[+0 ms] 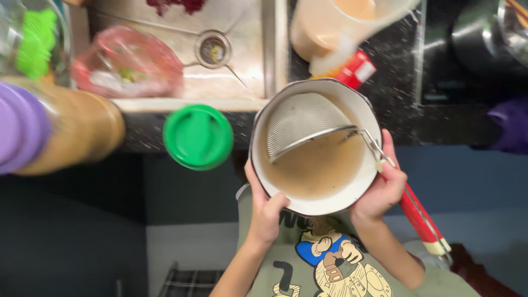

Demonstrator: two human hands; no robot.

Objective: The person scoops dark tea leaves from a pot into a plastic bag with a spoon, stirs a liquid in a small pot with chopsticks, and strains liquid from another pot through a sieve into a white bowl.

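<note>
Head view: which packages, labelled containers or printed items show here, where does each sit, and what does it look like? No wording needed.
Red carton: on the dark counter just beyond the pot, boxy, red with a white patch.
Plastic bag: in the steel sink, crumpled, pinkish and see-through.
Jar with a purple lid: far left, lying sideways, brown contents.
Green lid: counter edge, round, plain.
No signs or screens.

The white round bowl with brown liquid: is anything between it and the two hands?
Nothing visible. The left hand and right hand already grip the white round bowl directly; the metal mesh strainer sits inside it.
</note>
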